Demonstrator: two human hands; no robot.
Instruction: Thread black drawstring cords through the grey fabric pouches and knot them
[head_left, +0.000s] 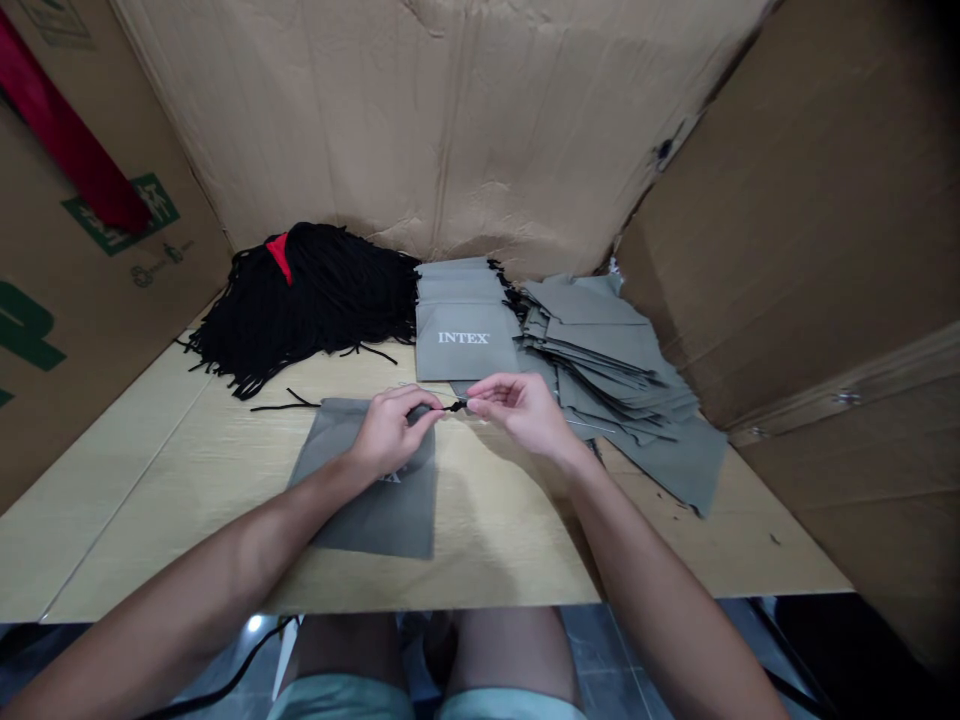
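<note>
A grey cloth pouch (375, 520) with partly covered white lettering lies flat on the table, under my left hand (394, 430). A black cord (456, 406) comes from the pouch's upper right corner and has a knot in it. My left hand pinches this cord on the pouch side of the knot. On the other side, my right hand (514, 408) closes thumb and fingers at the cord's end. From the pouch's upper left corner, two loose cord ends (289, 402) stick out to the left.
A bundle of black cords (322, 290) with a red tie lies at the back left. Beside it are stacked grey INTEX pouches (466, 350). More grey pouches (622, 350) lie fanned at the right. Cardboard walls (450, 120) enclose the table (510, 560); a red strap (67, 120) hangs left.
</note>
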